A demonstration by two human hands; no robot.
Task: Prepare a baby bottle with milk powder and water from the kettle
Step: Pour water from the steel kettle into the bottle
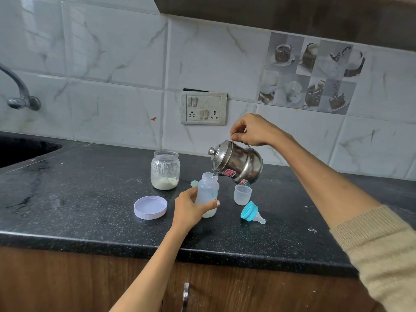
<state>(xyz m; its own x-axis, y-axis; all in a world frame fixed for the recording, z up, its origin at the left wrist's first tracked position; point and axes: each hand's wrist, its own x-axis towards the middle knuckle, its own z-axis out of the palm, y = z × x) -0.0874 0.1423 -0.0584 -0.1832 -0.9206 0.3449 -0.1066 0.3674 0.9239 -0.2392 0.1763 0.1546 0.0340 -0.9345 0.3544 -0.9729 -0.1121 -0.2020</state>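
Observation:
A clear baby bottle (208, 190) stands upright on the black counter (90, 199), with pale liquid or powder at its bottom. My left hand (190, 209) is wrapped around its lower half. My right hand (254, 130) grips the handle of a steel kettle (238, 164), which is tilted to the left with its spout right over the bottle's open mouth. An open glass jar of milk powder (165, 170) stands just left of the bottle, about a quarter full. Its lilac lid (150, 207) lies in front of it.
A blue teat ring with teat (251, 212) lies on its side right of the bottle, beside a clear bottle cap (242, 194). A small blue scoop (194, 183) peeks out behind the bottle. A sink (20, 149) and tap (20, 95) are at the far left.

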